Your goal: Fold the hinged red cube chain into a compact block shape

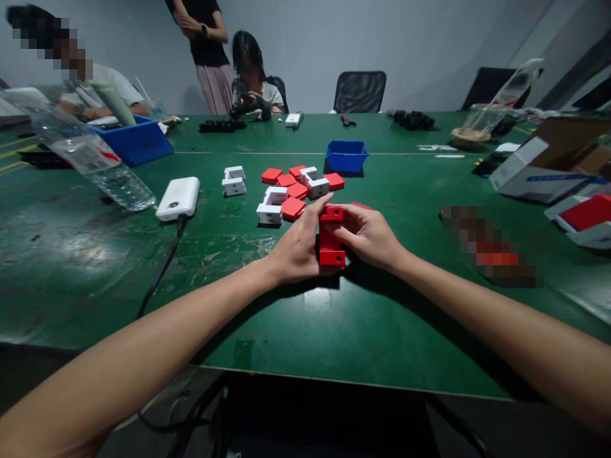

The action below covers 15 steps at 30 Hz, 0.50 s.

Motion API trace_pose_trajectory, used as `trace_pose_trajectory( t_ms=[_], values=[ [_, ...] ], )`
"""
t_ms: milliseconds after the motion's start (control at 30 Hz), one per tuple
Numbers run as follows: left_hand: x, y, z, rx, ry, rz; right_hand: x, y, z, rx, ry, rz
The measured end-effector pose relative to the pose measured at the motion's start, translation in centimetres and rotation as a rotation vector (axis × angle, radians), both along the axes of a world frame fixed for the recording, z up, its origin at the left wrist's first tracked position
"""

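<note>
Between my two hands is a red U-shaped block point(331, 236), with a small hole in each of its two ends. My left hand point(300, 245) grips its left side, the fingers partly hidden behind it. From the right, my right hand point(372, 235) holds it too, with the thumb on its inner face. Just beyond them lies a loose group of red square pieces point(293, 208) and white U-shaped blocks point(270, 214). Another white U-shaped block point(233, 186) sits apart at the left. A bit of a red piece point(361, 206) shows behind my right hand.
A small blue bin point(347, 156) stands beyond the pieces. To the left are a white power bank point(178, 198) with a black cable, a tilted plastic bottle point(95, 159) and a larger blue bin point(143, 141). Open boxes point(525, 172) stand right. Several people are across the green table point(305, 337).
</note>
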<state>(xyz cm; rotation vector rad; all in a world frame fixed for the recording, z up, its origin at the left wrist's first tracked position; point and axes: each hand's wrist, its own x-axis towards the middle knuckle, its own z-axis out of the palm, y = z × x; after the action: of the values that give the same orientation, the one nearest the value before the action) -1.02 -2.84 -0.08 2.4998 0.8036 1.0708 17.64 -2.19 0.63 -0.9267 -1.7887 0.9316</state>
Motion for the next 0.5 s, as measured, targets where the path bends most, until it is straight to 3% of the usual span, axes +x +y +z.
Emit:
trace_pose_trajectory(
  t_ms=[200, 333, 500],
  values=[
    [-0.1, 0.5, -0.1, -0.086, 0.013, 0.132, 0.7, 0.3, 0.7, 0.185, -0.193, -0.165],
    [-0.7, 1.1, 0.3, -0.170, 0.064, 0.060, 2.0, 1.7, 0.2, 0.360, -0.409, -0.252],
    [-0.9, 1.2, 0.5, -0.164, 0.096, 0.063, 3.0, 2.6, -0.9, 0.330, -0.656, -0.291]
  ],
)
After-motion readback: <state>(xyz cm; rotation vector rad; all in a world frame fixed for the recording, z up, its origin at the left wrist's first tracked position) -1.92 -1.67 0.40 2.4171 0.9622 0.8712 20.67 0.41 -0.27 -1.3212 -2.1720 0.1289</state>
